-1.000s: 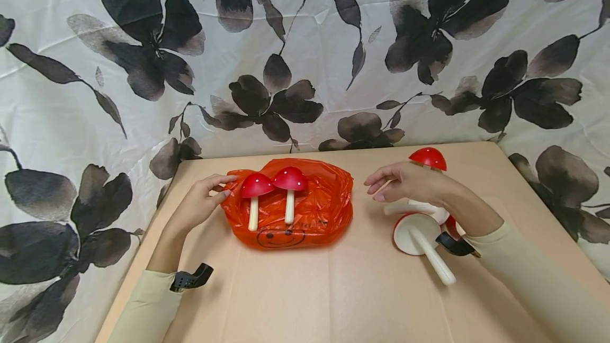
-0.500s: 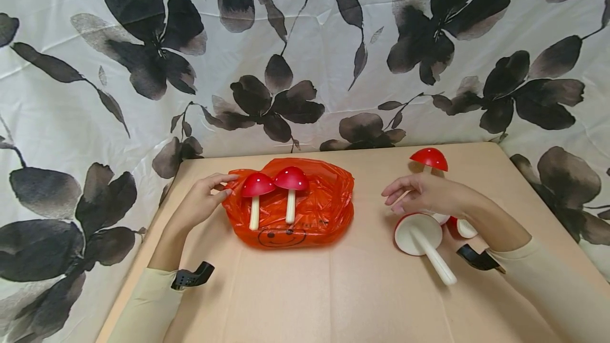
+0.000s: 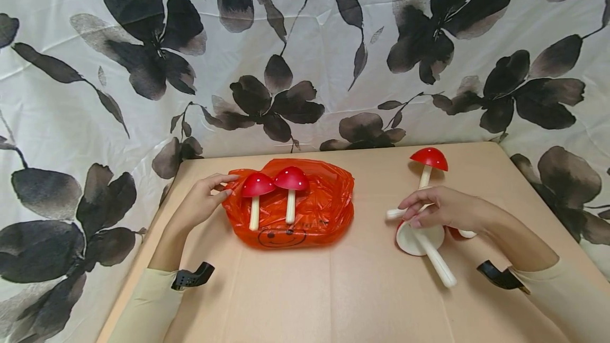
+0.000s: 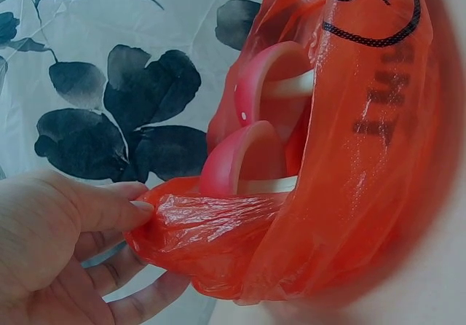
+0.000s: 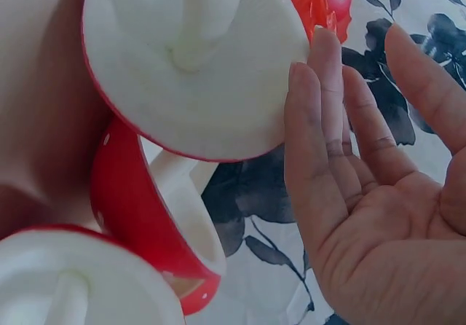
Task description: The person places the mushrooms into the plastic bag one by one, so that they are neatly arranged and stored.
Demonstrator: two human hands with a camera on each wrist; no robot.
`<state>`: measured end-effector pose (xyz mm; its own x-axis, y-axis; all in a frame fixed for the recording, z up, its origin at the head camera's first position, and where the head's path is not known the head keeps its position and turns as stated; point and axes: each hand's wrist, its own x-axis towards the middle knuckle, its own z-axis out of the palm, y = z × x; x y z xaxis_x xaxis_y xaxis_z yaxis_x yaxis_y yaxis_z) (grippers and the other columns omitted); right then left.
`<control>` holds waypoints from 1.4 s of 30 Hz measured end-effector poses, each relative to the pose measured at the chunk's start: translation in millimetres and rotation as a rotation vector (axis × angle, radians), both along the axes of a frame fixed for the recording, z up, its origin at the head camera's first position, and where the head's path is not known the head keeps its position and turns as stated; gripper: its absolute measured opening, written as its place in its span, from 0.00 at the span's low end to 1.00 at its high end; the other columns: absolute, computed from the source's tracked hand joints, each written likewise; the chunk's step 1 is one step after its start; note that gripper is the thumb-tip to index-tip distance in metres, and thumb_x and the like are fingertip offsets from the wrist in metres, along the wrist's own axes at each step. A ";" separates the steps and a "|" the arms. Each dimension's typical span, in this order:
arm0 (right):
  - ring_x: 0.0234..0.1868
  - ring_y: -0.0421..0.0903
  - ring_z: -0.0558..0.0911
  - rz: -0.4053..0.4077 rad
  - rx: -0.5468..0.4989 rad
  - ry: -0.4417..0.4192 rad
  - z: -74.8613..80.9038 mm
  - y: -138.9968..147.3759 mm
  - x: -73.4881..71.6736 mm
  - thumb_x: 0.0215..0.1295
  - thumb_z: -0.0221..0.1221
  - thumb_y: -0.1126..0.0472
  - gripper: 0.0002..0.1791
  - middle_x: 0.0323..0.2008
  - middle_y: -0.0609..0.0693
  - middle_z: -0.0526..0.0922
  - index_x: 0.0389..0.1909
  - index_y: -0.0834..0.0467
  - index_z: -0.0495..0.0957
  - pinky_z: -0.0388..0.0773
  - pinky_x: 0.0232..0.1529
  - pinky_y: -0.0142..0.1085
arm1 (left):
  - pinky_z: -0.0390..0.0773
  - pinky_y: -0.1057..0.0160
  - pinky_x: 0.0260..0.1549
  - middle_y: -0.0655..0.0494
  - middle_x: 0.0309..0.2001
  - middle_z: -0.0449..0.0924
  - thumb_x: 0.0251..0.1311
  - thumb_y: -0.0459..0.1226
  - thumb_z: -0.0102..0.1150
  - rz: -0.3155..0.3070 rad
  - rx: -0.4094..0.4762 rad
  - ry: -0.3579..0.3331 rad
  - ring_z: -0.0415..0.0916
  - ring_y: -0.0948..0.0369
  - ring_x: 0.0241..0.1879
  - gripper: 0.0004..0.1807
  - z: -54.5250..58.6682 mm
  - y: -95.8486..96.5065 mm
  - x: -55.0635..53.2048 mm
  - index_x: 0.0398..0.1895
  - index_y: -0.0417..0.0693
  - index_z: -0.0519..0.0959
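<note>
My left hand (image 3: pixel 204 202) pinches the left edge of an orange-red plastic bag (image 3: pixel 329 195) with a printed smiley face. Two toy mushrooms, one at left (image 3: pixel 257 185) and one at right (image 3: pixel 292 178), with red caps and white stems, lie within the bag's opening. On the right, my right hand (image 3: pixel 443 208) hovers over a mushroom pile, its fingers loosely bent and holding nothing. Below it a mushroom (image 3: pixel 410 242) shows its white underside, stem toward me. Another white stem (image 3: pixel 394 214) pokes out left of the fingers. The right wrist view shows the palm (image 5: pixel 393 223) beside that white underside (image 5: pixel 145 99).
Behind the right hand is another mushroom (image 3: pixel 429 158), red cap farthest back. Part of one more (image 3: pixel 466 234) shows under the right wrist. The tan tabletop (image 3: pixel 305 295) meets a white floral cloth (image 3: pixel 343 115) at the back. Each wrist wears a black camera band.
My right hand has moved rightward and slightly toward me, from the gap near the bag to over the mushroom pile. The left hand and the bag stay in place.
</note>
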<state>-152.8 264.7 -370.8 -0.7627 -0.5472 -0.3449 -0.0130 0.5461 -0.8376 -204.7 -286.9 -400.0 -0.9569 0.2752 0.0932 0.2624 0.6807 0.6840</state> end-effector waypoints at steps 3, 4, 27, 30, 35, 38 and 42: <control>0.53 0.52 0.82 0.018 -0.022 0.010 1.0 3.4 4.4 0.64 0.68 0.59 0.26 0.50 0.58 0.85 0.61 0.64 0.76 0.81 0.49 0.34 | 0.80 0.70 0.41 0.44 0.58 0.80 0.69 0.28 0.57 0.000 0.001 0.003 0.78 0.48 0.52 0.20 -0.2 0.2 0.0 0.63 0.42 0.80; 0.53 0.52 0.82 0.028 -0.030 0.012 1.5 4.4 6.1 0.65 0.67 0.59 0.25 0.51 0.59 0.85 0.61 0.64 0.76 0.81 0.49 0.33 | 0.80 0.70 0.41 0.44 0.58 0.81 0.69 0.28 0.57 0.000 0.000 0.003 0.78 0.48 0.52 0.20 -0.3 0.3 0.0 0.63 0.42 0.80; 0.42 0.49 0.81 0.007 0.135 -0.092 -11.0 30.3 36.7 0.62 0.70 0.60 0.25 0.42 0.52 0.86 0.58 0.64 0.79 0.79 0.38 0.32 | 0.80 0.68 0.42 0.44 0.58 0.80 0.69 0.28 0.57 -0.011 0.019 0.015 0.79 0.49 0.51 0.20 -1.5 -2.7 1.5 0.62 0.42 0.80; 0.35 0.46 0.78 0.016 0.099 -0.118 -15.5 27.8 37.6 0.64 0.67 0.63 0.23 0.41 0.55 0.86 0.59 0.65 0.78 0.76 0.31 0.31 | 0.80 0.67 0.41 0.44 0.57 0.81 0.69 0.29 0.57 -0.007 0.018 0.013 0.79 0.49 0.50 0.20 -1.7 -2.7 1.8 0.62 0.43 0.80; 0.23 0.39 0.69 0.012 0.064 -0.092 -20.6 24.5 38.2 0.65 0.67 0.61 0.24 0.31 0.52 0.81 0.61 0.63 0.79 0.69 0.24 0.29 | 0.80 0.67 0.39 0.44 0.57 0.81 0.69 0.29 0.57 -0.004 0.022 0.011 0.79 0.49 0.49 0.20 -2.2 -2.6 2.2 0.62 0.44 0.80; 0.21 0.39 0.67 0.017 0.042 -0.094 -21.8 23.8 38.1 0.67 0.65 0.60 0.24 0.28 0.49 0.75 0.62 0.62 0.78 0.68 0.22 0.29 | 0.80 0.67 0.39 0.44 0.56 0.81 0.69 0.29 0.58 -0.004 0.022 0.014 0.79 0.48 0.48 0.20 -2.8 -2.7 2.2 0.62 0.43 0.80; 0.25 0.41 0.70 0.017 0.014 -0.117 -25.4 22.9 37.9 0.70 0.63 0.59 0.24 0.31 0.50 0.74 0.65 0.61 0.77 0.71 0.25 0.31 | 0.80 0.67 0.39 0.44 0.56 0.82 0.69 0.29 0.58 -0.003 0.018 0.017 0.79 0.48 0.48 0.20 -3.6 -3.1 1.9 0.62 0.43 0.80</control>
